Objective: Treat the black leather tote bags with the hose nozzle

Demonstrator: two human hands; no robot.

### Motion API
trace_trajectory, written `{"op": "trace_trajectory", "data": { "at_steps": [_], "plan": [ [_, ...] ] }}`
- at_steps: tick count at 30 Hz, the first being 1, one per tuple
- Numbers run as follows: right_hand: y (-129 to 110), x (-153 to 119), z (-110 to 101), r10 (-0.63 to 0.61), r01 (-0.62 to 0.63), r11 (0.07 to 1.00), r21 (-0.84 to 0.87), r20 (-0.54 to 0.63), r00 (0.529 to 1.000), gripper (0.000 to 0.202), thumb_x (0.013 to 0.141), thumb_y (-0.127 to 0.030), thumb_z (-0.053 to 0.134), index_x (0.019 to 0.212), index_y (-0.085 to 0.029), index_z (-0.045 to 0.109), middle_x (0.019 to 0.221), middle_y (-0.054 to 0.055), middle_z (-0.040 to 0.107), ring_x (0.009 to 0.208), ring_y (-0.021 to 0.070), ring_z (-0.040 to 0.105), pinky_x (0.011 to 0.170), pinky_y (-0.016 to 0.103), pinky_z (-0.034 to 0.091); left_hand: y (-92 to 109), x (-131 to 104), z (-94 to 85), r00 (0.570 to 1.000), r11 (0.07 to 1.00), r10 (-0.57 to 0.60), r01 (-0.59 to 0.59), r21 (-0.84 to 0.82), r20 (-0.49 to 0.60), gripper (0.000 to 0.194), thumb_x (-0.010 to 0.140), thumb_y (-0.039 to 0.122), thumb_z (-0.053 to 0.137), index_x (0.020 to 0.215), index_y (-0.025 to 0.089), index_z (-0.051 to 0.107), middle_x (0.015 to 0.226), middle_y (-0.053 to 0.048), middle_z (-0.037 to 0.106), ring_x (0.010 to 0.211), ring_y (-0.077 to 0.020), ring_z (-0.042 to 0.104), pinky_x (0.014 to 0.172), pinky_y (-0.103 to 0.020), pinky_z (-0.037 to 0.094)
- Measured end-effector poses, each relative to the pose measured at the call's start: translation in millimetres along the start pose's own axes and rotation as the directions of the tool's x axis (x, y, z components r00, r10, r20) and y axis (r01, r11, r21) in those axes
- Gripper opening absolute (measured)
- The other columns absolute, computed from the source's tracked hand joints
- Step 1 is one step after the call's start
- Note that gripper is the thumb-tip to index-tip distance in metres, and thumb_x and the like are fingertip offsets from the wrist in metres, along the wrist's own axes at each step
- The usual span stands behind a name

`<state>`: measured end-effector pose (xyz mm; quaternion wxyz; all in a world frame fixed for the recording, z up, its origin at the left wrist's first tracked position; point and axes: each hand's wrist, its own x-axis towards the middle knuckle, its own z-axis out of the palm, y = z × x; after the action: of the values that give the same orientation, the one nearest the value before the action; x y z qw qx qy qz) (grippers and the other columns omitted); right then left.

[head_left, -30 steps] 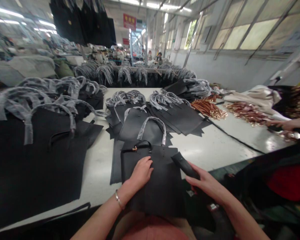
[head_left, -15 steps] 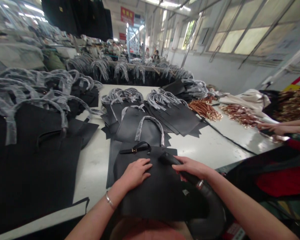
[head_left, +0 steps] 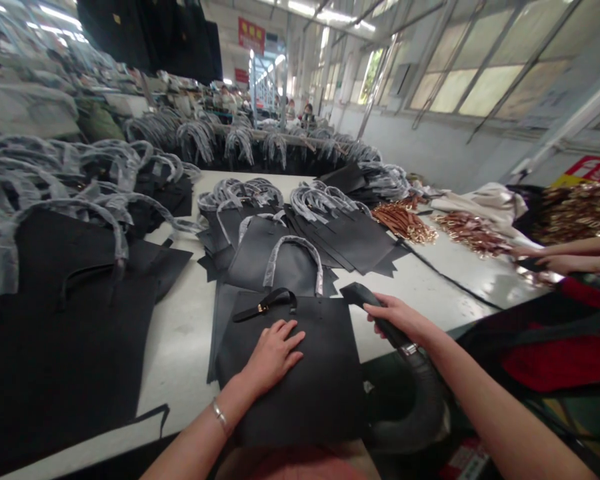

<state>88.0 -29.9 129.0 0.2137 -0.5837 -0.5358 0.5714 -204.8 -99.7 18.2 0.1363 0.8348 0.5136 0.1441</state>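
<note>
A black leather-look bag panel (head_left: 300, 393) lies in front of me, with a small buckled strap (head_left: 260, 308) and a plastic-wrapped handle (head_left: 295, 245) at its top. Flat on that panel rests my left hand (head_left: 276, 353), fingers spread and holding nothing. My right hand (head_left: 393, 319) is wrapped round a black vacuum hose nozzle (head_left: 360, 295), its mouth just beyond the panel's upper right corner. From the nozzle a thick black hose (head_left: 423, 400) curves down beside the panel.
More black bag panels (head_left: 330, 237) with wrapped handles are piled on the white table (head_left: 175, 333). A big stack (head_left: 70, 320) stands left. Brown straps with gold clasps (head_left: 405, 223) lie at the right, near another person's hands (head_left: 555, 263).
My right hand has lifted the nozzle off the panel and moved it right, past its corner. My left hand stays flat on the panel, shifting only slightly.
</note>
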Motion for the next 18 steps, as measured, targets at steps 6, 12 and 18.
{"op": "trace_trajectory", "data": {
  "at_steps": [6,12,18],
  "plan": [
    [21.0,-10.8,-20.0,0.129,-0.13,0.992,0.0,0.109,0.986,0.034,0.078,-0.044,0.066,0.095,-0.018,0.053,0.07,0.001,0.061,0.046,0.0113,0.057,0.04,0.022,0.046,21.2,-2.8,6.0,0.997,0.997,-0.079,0.079,-0.004,-0.012,0.043,0.088,0.031,0.052,0.131,0.029,0.052,0.143,-0.009,0.042,0.128,-0.0318,0.035,0.097,-0.05,0.04],
    [17.7,27.3,-13.4,0.119,-0.123,0.992,0.018,0.124,0.985,0.03,0.079,-0.039,0.067,0.094,-0.017,0.054,0.068,0.003,0.062,0.047,0.0134,0.058,0.04,0.024,0.048,13.6,5.9,-14.9,1.0,1.0,0.023,-0.023,0.003,0.02,0.04,0.083,0.033,0.059,0.123,0.029,0.059,0.134,-0.009,0.051,0.118,-0.03,0.044,0.098,-0.047,0.037],
    [6.7,40.2,-7.0,-0.02,0.023,0.999,0.033,-0.082,0.996,0.026,0.083,-0.036,0.061,0.098,-0.02,0.048,0.068,-0.002,0.056,0.047,0.0106,0.056,0.043,0.022,0.048,-16.0,20.8,-21.2,0.994,0.989,0.099,-0.094,-0.117,0.046,0.029,0.09,0.019,0.046,0.112,0.028,0.064,0.122,-0.004,0.06,0.105,-0.0196,0.054,0.094,-0.034,0.043]
  ]
}}
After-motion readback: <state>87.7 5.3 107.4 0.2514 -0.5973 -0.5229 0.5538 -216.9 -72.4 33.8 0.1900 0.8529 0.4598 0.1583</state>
